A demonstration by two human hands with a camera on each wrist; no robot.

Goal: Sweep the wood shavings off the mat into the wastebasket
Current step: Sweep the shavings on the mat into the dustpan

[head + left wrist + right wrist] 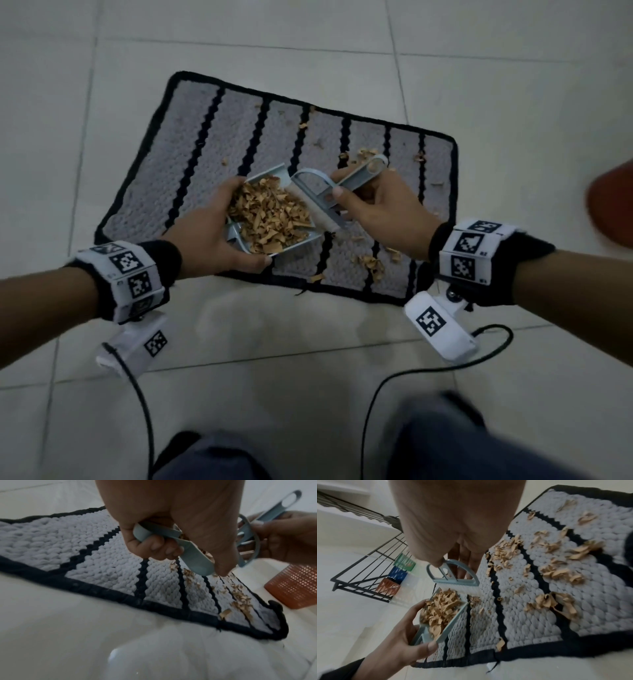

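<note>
The left hand (209,233) grips the loaded dustpan (274,219) over the striped mat (191,137), the right hand (387,205) clasps the hand brush (339,185) beside it, and the orange wastebasket (613,202) stands at three o'clock, nearer the right hand, loose wood shavings (370,263) between.

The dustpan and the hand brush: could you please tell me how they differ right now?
The dustpan, gripped by the left hand, is heaped with wood shavings; the brush, held by the right hand, carries none. The dustpan is a shallow tray; the brush has a long slotted handle. Both are pale blue-grey plastic.
</note>
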